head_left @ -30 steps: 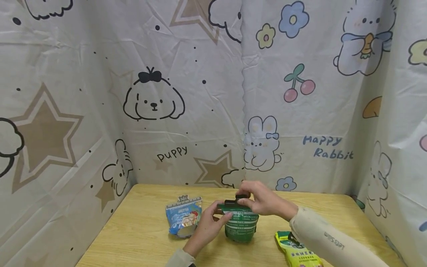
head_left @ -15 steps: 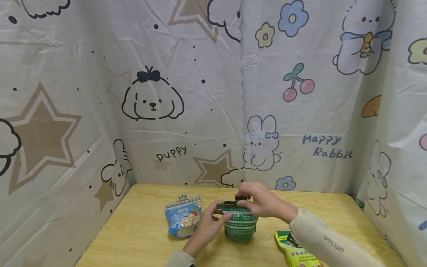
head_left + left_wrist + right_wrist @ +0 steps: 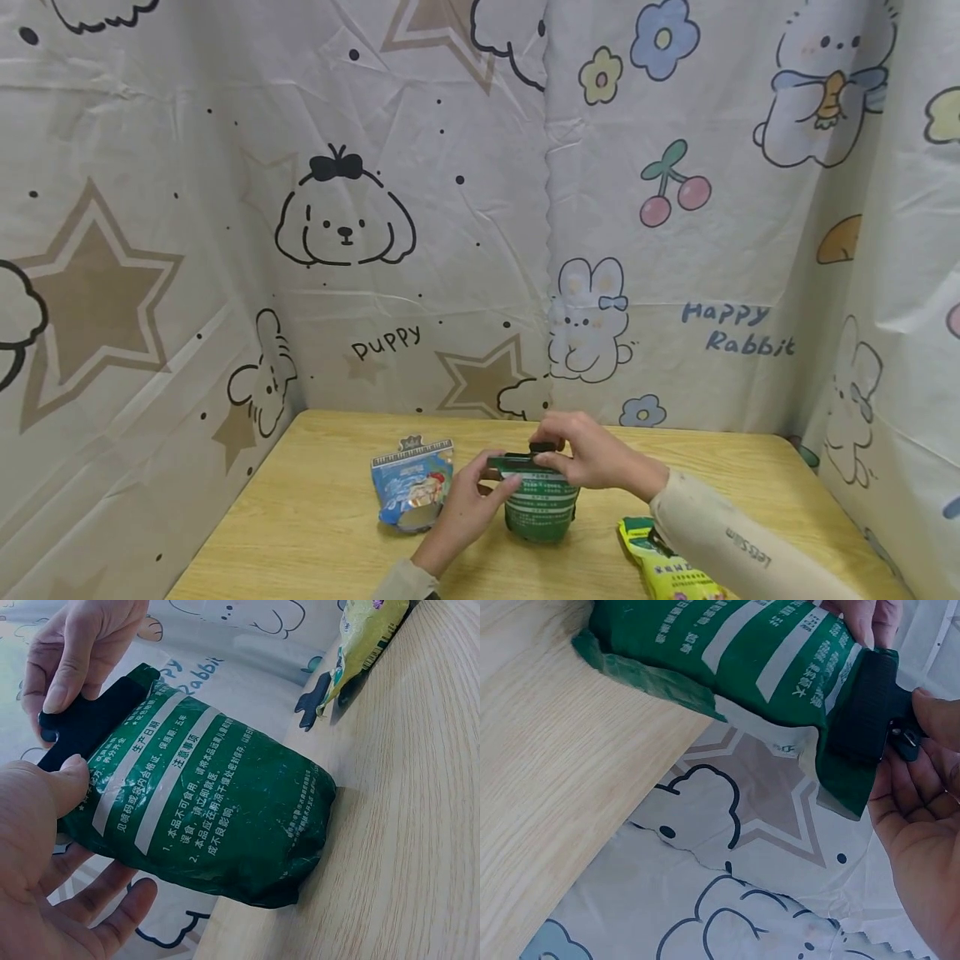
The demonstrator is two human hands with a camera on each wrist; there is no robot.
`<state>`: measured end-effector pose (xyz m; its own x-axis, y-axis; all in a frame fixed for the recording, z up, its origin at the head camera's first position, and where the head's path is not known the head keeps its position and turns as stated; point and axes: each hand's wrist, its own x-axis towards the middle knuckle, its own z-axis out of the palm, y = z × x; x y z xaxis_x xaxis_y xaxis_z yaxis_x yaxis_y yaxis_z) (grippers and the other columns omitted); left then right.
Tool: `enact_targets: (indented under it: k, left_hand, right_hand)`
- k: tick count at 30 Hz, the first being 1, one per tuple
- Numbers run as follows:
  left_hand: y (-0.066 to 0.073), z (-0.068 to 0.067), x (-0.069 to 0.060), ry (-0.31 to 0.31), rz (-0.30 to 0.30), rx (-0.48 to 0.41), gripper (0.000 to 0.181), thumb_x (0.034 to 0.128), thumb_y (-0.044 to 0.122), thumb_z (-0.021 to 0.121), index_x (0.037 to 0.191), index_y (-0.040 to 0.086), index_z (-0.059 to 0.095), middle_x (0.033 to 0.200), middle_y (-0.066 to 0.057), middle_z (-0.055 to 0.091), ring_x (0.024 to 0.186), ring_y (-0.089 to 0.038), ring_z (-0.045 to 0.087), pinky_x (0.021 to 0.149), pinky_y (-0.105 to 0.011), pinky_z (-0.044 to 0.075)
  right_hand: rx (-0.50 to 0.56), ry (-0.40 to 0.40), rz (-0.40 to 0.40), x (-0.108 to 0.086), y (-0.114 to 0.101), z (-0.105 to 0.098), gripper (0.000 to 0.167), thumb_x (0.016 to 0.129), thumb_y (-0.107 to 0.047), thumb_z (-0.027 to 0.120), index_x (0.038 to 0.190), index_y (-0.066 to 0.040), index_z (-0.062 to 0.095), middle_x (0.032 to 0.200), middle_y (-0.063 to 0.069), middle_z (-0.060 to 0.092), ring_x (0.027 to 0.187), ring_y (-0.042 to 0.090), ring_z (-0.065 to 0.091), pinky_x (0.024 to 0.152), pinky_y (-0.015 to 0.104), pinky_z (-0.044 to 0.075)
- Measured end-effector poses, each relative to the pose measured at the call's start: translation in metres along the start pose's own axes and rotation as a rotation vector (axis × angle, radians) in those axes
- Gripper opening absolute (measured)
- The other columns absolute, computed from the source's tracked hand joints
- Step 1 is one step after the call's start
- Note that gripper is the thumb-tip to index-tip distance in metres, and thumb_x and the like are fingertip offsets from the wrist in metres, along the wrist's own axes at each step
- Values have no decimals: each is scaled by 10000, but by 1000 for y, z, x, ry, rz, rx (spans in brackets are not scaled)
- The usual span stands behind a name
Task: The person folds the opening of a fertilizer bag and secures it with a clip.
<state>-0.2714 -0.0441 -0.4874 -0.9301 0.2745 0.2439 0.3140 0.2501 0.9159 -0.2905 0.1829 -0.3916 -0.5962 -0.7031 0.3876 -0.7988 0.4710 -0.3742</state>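
A green bag (image 3: pixel 540 510) with white printed bands stands upright on the table, its top edge in a black clip (image 3: pixel 97 724). My left hand (image 3: pixel 474 498) pinches the bag's upper left corner, thumb in front at the clip's end and fingers behind. My right hand (image 3: pixel 592 452) grips the clip's handle between thumb and fingers. In the right wrist view the clip's bar (image 3: pixel 862 705) lies across the bag near its top, and a green flap of the bag shows past the bar's end.
A blue bag (image 3: pixel 412 490) with a pale clip (image 3: pixel 411 450) along its top lies to the left. At the front right lies a yellow-green bag (image 3: pixel 667 567), partly behind the right sleeve (image 3: pixel 735 533), with a black clip (image 3: pixel 310 701). Printed curtains (image 3: pixel 450 208) surround the wooden table (image 3: pixel 300 500).
Both hands keep their hold on the bag and clip. The clip appears to sit slightly lower against the bag's top edge. The head view shifts a little.
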Motion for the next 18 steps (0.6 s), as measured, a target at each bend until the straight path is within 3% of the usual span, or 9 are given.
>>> enact_targets:
  k: [5, 9, 14, 18]
  left_hand:
    - [3, 1, 0, 6, 3, 13, 407, 988, 381, 658, 1334, 170, 608, 1242, -85, 690, 1067, -205, 673, 770, -234, 552]
    - [5, 2, -1, 16, -3, 12, 429, 988, 387, 658, 1356, 185, 570, 1242, -70, 683, 1069, -195, 666, 775, -243, 549]
    - [4, 5, -5, 48, -23, -32, 492, 980, 367, 677, 1373, 183, 445, 1246, -107, 665, 1094, -209, 656, 826, -294, 546]
    - [2, 7, -8, 66, -59, -127, 533, 974, 361, 688, 1285, 132, 321, 1314, -146, 521, 1162, -236, 632, 883, -320, 521]
  right_hand:
    - [-1, -34, 4, 0, 1, -5, 174, 945, -185, 729, 1082, -82, 699, 959, 12, 689, 795, 25, 578, 682, 294, 575]
    - [0, -35, 35, -2, -1, -11, 337, 934, -284, 747, 1203, -95, 672, 1085, 33, 718, 910, 96, 643, 766, 282, 574]
    - [-26, 107, 103, -13, -9, -23, 439, 927, -312, 754, 1312, -152, 619, 1200, 2, 703, 1007, 121, 650, 817, 298, 568]
    - [-63, 215, 136, -29, -17, -29, 429, 926, -222, 756, 1319, -152, 597, 1221, 2, 679, 1022, 119, 638, 807, 294, 573]
